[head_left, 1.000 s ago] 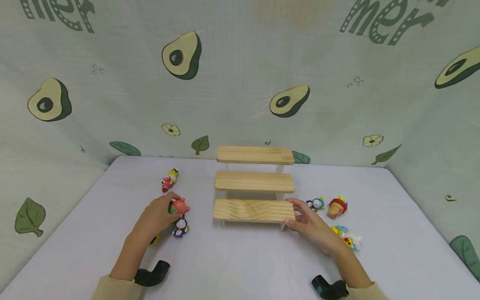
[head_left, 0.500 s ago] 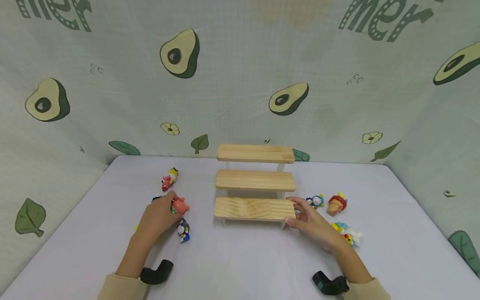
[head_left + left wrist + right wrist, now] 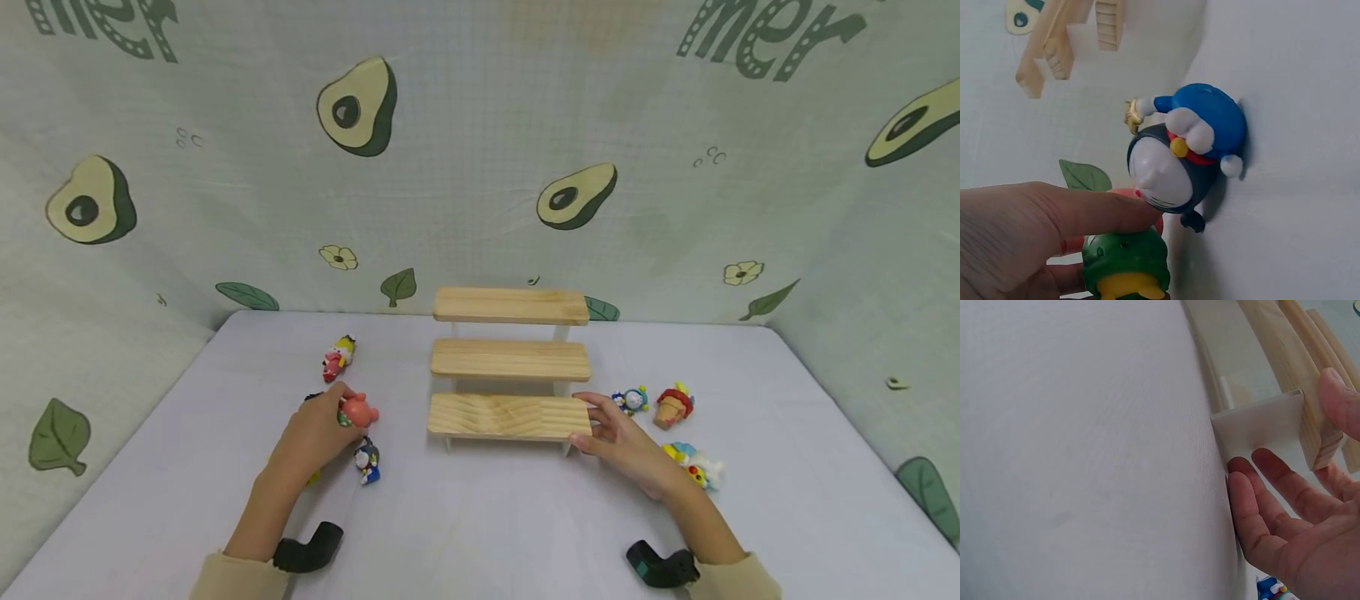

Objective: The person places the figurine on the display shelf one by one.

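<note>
The left hand (image 3: 318, 429) pinches a green-and-coral figure (image 3: 360, 410) on the left half of the table (image 3: 480, 517), between the table's left edge and the wooden stand (image 3: 511, 358); whether the figure touches the table cannot be told. The right hand (image 3: 618, 442) holds the right end of the stand's lowest board (image 3: 509, 417), thumb at its front edge, index finger at its back edge. The stand is toward the table's far edge, roughly midway between the far corners.

A dark-hooded figure (image 3: 367, 461) lies just beside the left thumb, toward the near edge, so a straight lift looks safer than a sideways drag that could knock it. The pinch is probably best kept round the thick of the body, firm without squeezing, since the surface looks smooth. A light, level hold should suit the right hand: pushing on that board end might shift or tip the stand
</note>
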`<state>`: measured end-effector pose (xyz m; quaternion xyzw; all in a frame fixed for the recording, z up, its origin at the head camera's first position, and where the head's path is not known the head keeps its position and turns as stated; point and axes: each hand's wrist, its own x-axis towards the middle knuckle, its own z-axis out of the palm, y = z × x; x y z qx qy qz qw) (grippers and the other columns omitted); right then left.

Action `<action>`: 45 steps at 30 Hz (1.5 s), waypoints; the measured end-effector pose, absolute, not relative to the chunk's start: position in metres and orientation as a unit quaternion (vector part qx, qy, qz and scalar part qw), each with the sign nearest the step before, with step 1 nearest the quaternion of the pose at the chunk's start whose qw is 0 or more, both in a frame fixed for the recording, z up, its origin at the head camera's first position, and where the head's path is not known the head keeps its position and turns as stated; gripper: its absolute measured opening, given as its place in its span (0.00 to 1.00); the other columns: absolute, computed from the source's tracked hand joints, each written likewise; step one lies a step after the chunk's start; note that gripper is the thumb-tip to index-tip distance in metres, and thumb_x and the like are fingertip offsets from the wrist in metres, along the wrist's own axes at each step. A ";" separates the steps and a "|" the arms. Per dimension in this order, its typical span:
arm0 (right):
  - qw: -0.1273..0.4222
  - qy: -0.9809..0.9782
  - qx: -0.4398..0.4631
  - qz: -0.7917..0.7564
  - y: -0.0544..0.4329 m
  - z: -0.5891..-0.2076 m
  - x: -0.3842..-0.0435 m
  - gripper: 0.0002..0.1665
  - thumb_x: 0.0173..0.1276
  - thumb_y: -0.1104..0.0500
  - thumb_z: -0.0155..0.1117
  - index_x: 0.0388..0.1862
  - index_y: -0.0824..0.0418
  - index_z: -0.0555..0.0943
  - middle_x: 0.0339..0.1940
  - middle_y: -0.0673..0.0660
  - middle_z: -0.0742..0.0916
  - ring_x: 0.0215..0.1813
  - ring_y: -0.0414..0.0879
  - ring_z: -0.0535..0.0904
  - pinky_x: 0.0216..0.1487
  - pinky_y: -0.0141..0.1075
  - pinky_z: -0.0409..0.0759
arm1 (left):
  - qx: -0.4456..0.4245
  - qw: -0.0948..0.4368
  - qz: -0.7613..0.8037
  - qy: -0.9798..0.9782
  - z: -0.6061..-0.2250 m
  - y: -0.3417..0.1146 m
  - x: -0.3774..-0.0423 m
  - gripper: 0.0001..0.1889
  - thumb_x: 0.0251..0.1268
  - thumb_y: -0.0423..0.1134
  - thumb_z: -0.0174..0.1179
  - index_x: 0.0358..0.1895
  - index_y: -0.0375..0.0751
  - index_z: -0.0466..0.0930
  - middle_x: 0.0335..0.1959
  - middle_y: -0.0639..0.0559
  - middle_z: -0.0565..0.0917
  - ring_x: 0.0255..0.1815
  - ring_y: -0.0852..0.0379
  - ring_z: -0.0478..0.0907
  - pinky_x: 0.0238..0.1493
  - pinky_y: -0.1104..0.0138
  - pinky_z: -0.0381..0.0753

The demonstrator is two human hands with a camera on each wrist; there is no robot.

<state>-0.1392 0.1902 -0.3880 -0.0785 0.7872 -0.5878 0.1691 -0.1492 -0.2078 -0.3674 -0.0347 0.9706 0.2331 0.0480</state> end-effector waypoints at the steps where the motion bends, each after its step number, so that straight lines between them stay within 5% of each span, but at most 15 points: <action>1: 0.169 0.787 -0.078 -0.588 0.190 -0.388 -0.139 0.40 0.64 0.57 0.62 0.70 0.60 0.54 0.63 0.68 0.69 0.53 0.51 0.74 0.47 0.33 0.76 | -0.035 0.047 0.236 0.970 -0.367 -0.208 -0.149 0.28 0.54 0.42 0.66 0.56 0.36 0.68 0.50 0.32 0.77 0.44 0.41 0.75 0.44 0.47 0.78; 15: 0.164 0.793 -0.079 -0.581 0.191 -0.391 -0.139 0.40 0.64 0.56 0.62 0.70 0.58 0.54 0.60 0.69 0.71 0.52 0.50 0.74 0.47 0.33 0.76 | 0.006 -0.027 0.333 0.942 -0.345 -0.198 -0.142 0.30 0.55 0.44 0.66 0.61 0.41 0.69 0.59 0.38 0.73 0.59 0.40 0.69 0.53 0.45 0.73; 23: 0.166 0.791 -0.079 -0.583 0.191 -0.391 -0.139 0.40 0.64 0.56 0.62 0.70 0.58 0.54 0.60 0.69 0.71 0.52 0.51 0.74 0.47 0.33 0.76 | 0.024 -0.094 0.385 0.918 -0.337 -0.187 -0.137 0.29 0.52 0.46 0.68 0.59 0.43 0.73 0.48 0.45 0.69 0.51 0.49 0.69 0.44 0.60 0.76; 33: 0.168 0.790 -0.074 -0.585 0.191 -0.392 -0.140 0.40 0.64 0.56 0.63 0.70 0.57 0.54 0.61 0.69 0.71 0.54 0.51 0.74 0.47 0.32 0.75 | 0.022 -0.078 0.489 0.869 -0.330 -0.177 -0.133 0.30 0.55 0.49 0.66 0.61 0.46 0.71 0.60 0.47 0.69 0.53 0.51 0.73 0.43 0.82 0.71; 45: 0.173 0.789 -0.072 -0.585 0.191 -0.389 -0.139 0.41 0.64 0.55 0.62 0.71 0.57 0.54 0.62 0.69 0.71 0.54 0.51 0.74 0.48 0.33 0.75 | 0.065 -0.085 0.565 0.818 -0.335 -0.163 -0.133 0.28 0.58 0.43 0.64 0.62 0.43 0.69 0.58 0.50 0.74 0.51 0.62 0.71 0.45 0.80 0.74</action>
